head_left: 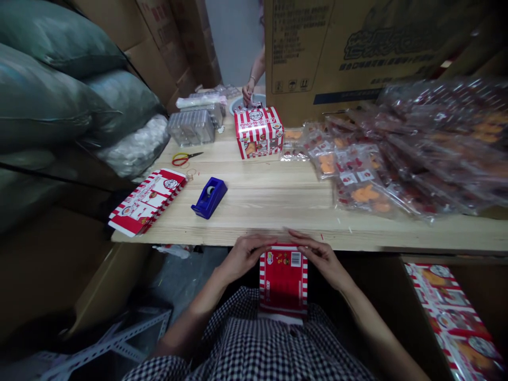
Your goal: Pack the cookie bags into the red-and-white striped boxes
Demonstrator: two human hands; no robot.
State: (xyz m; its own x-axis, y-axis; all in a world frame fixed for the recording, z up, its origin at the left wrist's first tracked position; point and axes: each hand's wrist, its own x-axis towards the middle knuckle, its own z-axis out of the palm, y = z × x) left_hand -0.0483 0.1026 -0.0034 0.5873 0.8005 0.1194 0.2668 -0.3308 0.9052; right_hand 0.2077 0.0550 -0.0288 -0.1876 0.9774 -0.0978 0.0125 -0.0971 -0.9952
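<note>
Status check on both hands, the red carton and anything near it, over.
Left hand and right hand at far end of carton, fine grip blurred. Barcode showing. Table edge just beyond; tape dispenser ahead-left, apart from hands.

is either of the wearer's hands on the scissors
No, the scissors lie on the table, away from the left hand and right hand, both at the red carton.
</note>
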